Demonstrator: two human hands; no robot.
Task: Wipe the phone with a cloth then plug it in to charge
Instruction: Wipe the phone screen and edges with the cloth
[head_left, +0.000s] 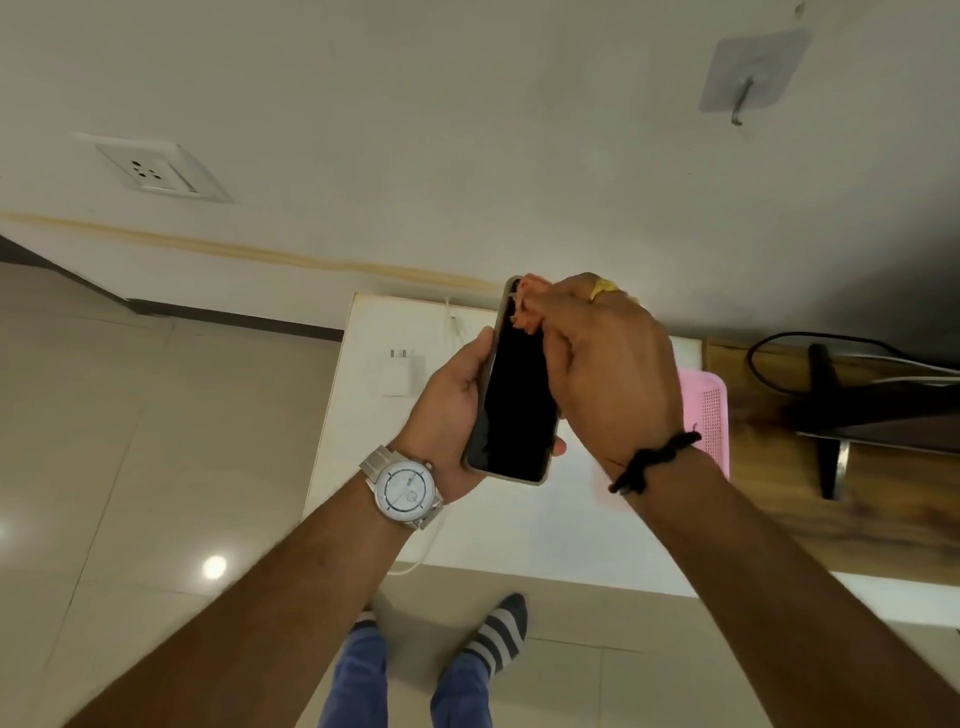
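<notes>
A smartphone (514, 395) with a dark, blank screen is being gripped along its long edges by the left hand (449, 415), thumb on the near-left edge and fingertips showing past the right edge. It is being held upright in the air, above a white table (519, 530). The right hand (608, 364) is being curled around a bunched peach-coloured cloth (530, 304), which is being pressed against the top corner of the phone's screen. A gold ring (602, 288) is being worn on the right hand and a black thread band (654, 462) on its wrist; a silver wristwatch (408, 491) is being worn on the left.

On the table, left of the phone, a white charger plug (400, 371) is lying flat, with a white cable (452, 322) near it. A pink perforated basket (709, 415) is partly hidden behind the right hand; its contents cannot be told. A wall socket (153, 171) is set in the wall, well apart to the left.
</notes>
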